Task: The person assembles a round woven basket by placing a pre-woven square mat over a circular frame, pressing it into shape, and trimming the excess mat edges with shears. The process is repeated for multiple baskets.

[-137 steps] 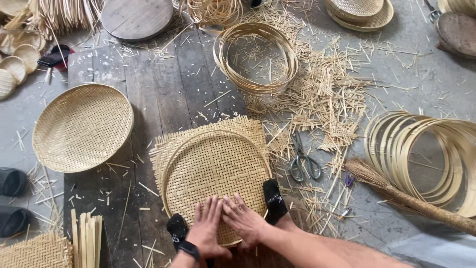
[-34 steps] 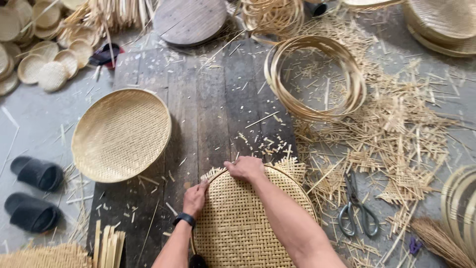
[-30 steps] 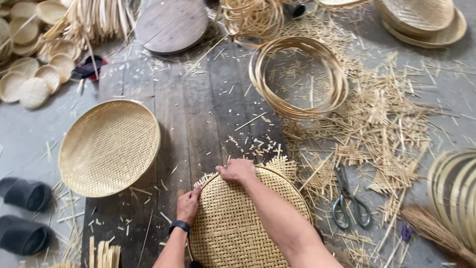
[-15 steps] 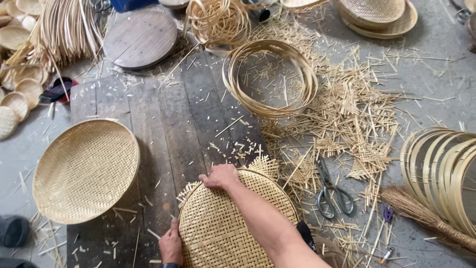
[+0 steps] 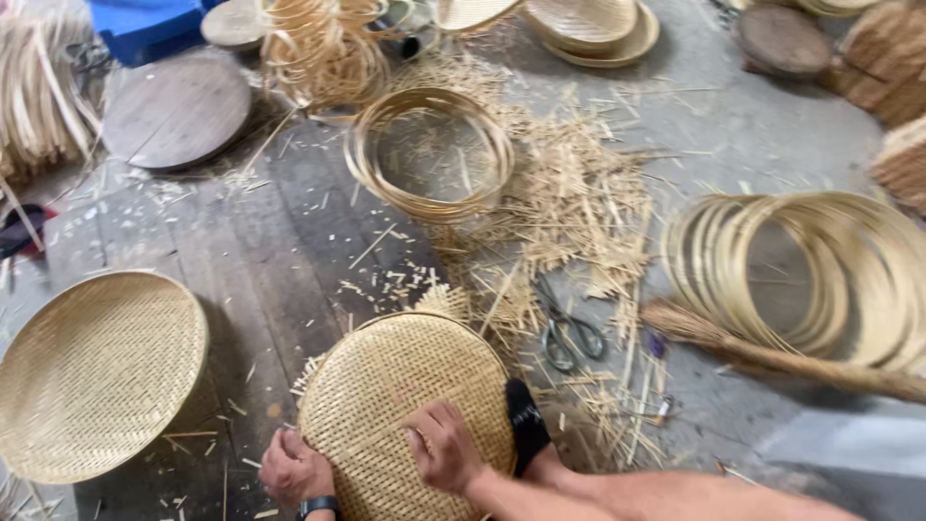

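Note:
A round woven bamboo mat [image 5: 386,386] lies on the plank floor in front of me, with frayed strip ends sticking out at its top and left. My left hand [image 5: 294,468], with a dark watch at the wrist, grips its lower left rim. My right hand [image 5: 442,446] presses down on the woven surface near the lower right. A foot in a black sandal [image 5: 526,425] rests against the mat's right edge.
A finished woven tray [image 5: 92,371] lies at the left. Scissors [image 5: 569,333] lie in bamboo trimmings to the right. A hoop stack [image 5: 429,150] sits ahead and more hoops [image 5: 801,275] at the right, with a broom [image 5: 772,357] below them. A round wooden board [image 5: 174,111] is at far left.
My right hand has come back from the mat's far edge to its near side. My left hand has slid down the left rim. The view has shifted toward the right.

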Available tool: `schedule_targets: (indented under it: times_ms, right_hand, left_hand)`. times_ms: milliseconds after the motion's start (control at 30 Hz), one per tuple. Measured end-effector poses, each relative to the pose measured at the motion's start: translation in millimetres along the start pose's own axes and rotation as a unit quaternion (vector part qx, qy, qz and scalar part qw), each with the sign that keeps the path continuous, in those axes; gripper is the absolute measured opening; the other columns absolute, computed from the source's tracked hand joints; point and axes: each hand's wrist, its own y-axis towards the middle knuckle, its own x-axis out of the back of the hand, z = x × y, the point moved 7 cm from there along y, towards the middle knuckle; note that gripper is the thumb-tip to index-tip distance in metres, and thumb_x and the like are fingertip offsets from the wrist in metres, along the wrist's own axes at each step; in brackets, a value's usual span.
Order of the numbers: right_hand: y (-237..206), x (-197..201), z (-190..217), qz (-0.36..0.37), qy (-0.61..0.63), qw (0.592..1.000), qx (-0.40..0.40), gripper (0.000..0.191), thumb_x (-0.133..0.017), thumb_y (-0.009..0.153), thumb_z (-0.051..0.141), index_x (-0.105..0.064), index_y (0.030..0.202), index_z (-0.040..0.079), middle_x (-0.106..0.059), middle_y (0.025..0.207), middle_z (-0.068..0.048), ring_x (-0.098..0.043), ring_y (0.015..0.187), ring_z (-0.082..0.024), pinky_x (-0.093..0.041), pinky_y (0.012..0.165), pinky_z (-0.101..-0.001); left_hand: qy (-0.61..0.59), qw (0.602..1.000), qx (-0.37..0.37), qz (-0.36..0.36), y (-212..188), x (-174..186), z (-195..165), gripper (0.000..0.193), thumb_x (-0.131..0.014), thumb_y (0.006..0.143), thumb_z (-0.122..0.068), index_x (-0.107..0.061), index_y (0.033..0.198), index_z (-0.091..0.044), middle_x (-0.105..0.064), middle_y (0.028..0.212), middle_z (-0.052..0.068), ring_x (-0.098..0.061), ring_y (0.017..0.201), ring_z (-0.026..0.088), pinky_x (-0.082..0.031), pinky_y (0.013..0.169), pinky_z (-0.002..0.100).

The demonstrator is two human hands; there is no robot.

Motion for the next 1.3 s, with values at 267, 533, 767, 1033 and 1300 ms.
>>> schedule_targets:
  times_ms: [267,533,767,1033,1300]
  right_hand:
    - [-174,60,-105,-0.480,0.333,0.578,-0.569,0.019,-0.059,0.094,0.017,-0.067,0.109,0.008,-0.064,0.108,-0.010,-0.060,0.107,-0.030,-0.045,0.095,-0.0447]
    - [-185,61,-124,-0.499,0.346,0.520,-0.600,0.027,-0.053,0.094,0.023,-0.065,0.115,0.009,-0.063,0.116,-0.011,-0.058,0.111,-0.030,-0.044,0.096,-0.0476]
    - [-183,58,-134,-0.500,0.329,0.511,-0.617,0.035,-0.049,0.095,0.029,-0.064,0.121,0.010,-0.061,0.123,-0.011,-0.057,0.116,-0.031,-0.043,0.097,-0.0501]
    - [-181,43,-125,-0.521,0.322,0.501,-0.612,0.044,-0.043,0.095,0.035,-0.062,0.127,0.011,-0.060,0.131,-0.011,-0.056,0.120,-0.031,-0.042,0.098,-0.0530]
    - [-181,57,-122,-0.492,0.317,0.508,-0.632,0.053,-0.038,0.096,0.042,-0.060,0.134,0.012,-0.058,0.138,-0.011,-0.055,0.125,-0.031,-0.041,0.099,-0.0559]
  left_hand:
    - [-0.487,0.634,0.510,0.318,-235,-34,-9,0.054,-0.050,0.106,-0.054,-0.063,0.136,-0.011,-0.063,0.135,0.011,-0.059,0.128,0.034,-0.049,0.107,0.054]
    - [-0.593,0.480,0.593,0.258,-266,-16,-34,0.060,-0.047,0.104,-0.058,-0.058,0.138,-0.010,-0.059,0.139,0.012,-0.055,0.131,0.035,-0.046,0.110,0.055]
    - [-0.618,0.471,0.586,0.231,-256,-11,-44,0.064,-0.043,0.102,-0.060,-0.054,0.140,-0.010,-0.056,0.142,0.014,-0.051,0.135,0.036,-0.043,0.112,0.056]
    - [-0.639,0.445,0.586,0.225,-262,1,-41,0.070,-0.040,0.100,-0.063,-0.049,0.142,-0.009,-0.051,0.146,0.015,-0.047,0.138,0.038,-0.040,0.114,0.057]
    - [-0.651,0.437,0.587,0.201,-265,14,-35,0.075,-0.036,0.098,-0.067,-0.044,0.144,-0.008,-0.047,0.151,0.017,-0.043,0.142,0.039,-0.037,0.116,0.058]
